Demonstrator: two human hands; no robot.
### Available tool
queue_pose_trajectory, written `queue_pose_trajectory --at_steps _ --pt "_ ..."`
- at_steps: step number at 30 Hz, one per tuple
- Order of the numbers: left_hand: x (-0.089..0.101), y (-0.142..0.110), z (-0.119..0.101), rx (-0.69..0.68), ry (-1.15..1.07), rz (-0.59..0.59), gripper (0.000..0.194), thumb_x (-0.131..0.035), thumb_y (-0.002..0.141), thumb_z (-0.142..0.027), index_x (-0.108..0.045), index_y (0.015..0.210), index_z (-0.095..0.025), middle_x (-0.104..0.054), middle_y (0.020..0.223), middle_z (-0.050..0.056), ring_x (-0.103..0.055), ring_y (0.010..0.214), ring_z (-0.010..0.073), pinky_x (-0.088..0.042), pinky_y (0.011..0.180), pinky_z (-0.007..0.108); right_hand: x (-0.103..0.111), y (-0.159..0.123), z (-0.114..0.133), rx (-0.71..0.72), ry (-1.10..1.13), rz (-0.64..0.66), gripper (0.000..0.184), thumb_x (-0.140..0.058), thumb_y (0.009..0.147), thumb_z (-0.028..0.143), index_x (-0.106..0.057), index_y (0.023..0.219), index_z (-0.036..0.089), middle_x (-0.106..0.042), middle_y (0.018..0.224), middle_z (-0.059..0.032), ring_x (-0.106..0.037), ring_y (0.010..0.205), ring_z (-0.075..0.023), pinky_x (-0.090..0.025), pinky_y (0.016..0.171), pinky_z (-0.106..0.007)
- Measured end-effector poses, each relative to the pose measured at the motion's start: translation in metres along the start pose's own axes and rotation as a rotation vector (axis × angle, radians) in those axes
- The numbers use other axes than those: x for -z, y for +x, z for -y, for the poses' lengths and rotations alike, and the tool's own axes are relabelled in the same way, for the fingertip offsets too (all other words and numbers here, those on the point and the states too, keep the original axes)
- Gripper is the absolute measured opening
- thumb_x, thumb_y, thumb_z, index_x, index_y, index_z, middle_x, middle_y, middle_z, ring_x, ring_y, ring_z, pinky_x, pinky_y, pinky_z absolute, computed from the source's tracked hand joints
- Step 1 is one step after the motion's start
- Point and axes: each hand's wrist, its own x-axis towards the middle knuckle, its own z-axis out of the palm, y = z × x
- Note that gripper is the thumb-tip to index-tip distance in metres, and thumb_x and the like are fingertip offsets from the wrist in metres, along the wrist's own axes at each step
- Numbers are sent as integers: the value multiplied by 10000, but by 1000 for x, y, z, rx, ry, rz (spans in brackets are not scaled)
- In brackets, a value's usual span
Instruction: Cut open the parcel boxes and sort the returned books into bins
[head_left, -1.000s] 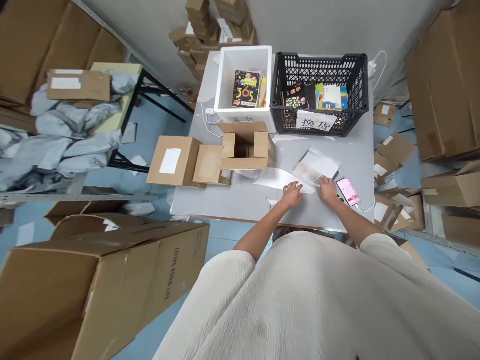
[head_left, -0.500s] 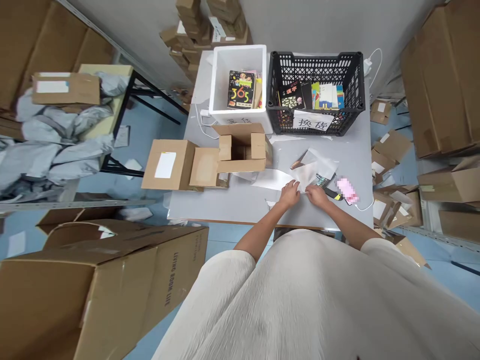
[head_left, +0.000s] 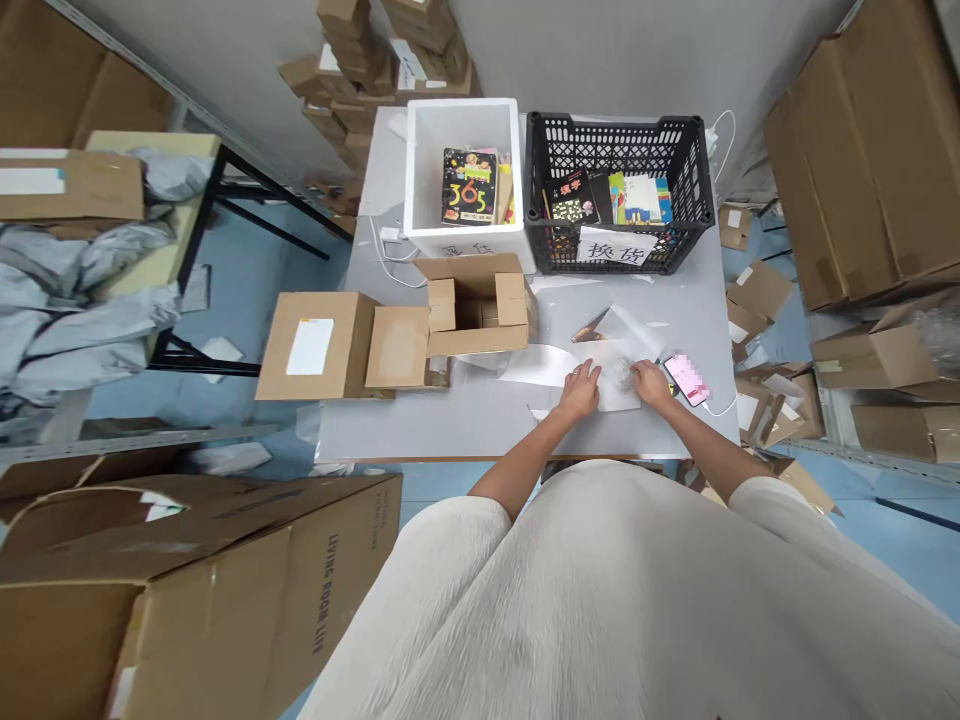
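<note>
A translucent whitish sheet [head_left: 616,372], perhaps a plastic bag, lies on the table between my hands, with a crumpled greyish patch near its middle. My left hand [head_left: 579,391] rests on its left side, fingers stretched out and slightly apart. On the right side, my right hand [head_left: 651,384] has its fingers bent and pressed together at the sheet's edge. Behind them lies a loose piece of white and brown packaging [head_left: 626,328]. A phone with a pink screen [head_left: 687,379] and a white cable is just right of my right hand, which partly hides a small black-and-yellow object.
A white foam box [head_left: 414,170] and a black crate [head_left: 534,190], both with books, stand at the table's back. Left of my hands are an open carton [head_left: 478,341] and closed cartons [head_left: 274,350]. A large carton [head_left: 225,600] stands left of me on the floor.
The sheet now lies flatter and nearer to me, covering the dark printed item seen before. My right hand has moved right, away from my left. The view has shifted slightly.
</note>
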Motion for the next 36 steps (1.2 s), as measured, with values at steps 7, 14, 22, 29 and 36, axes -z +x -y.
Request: queue_pose_trajectory --at_steps 7,14,22,29,36 --pt "-13 24 -19 -205 41 158 769 -538 973 -173 -406 1722 -289 -329 1853 105 -262 1718 333 -187 1389 614 30 22 -31 21 -277 180 577 -479 1066 270 -591 1628 207 -459 1770 -168 -414 1605 -366 -403 1268 -529" --pt "-24 15 7 -118 87 235 840 -605 945 -187 -376 1746 -291 -312 1856 127 -229 1732 380 -83 1399 680 50 47 -49 16 -264 213 580 -554 1043 340 -589 1616 262 -345 1829 -174 -351 1639 -404 -347 1281 -610" --pt "-23 -7 25 6 186 250 807 -546 963 -131 -369 1743 -241 -472 1742 175 -335 1673 362 -63 1401 652 33 50 -43 80 -186 212 564 -520 1026 298 -634 1577 256 -481 1750 -142 -472 1543 -390 -408 1246 -583" --pt "-12 1 15 76 182 206 649 -555 991 -193 -498 1638 -200 -601 1566 217 -484 1527 389 -192 1362 625 51 74 -67 -182 -57 0 692 -486 1050 374 -415 1693 129 -432 1719 -267 -477 1474 -441 -432 1184 -582" --pt "-1 16 -10 -38 127 27 493 -501 1024 -178 -566 1512 -209 -488 1646 175 -489 1489 343 -411 1230 479 60 58 -53 -101 -109 -199 459 -464 1017 236 -640 1428 131 -600 1438 -255 -521 1316 -426 -425 1117 -542"
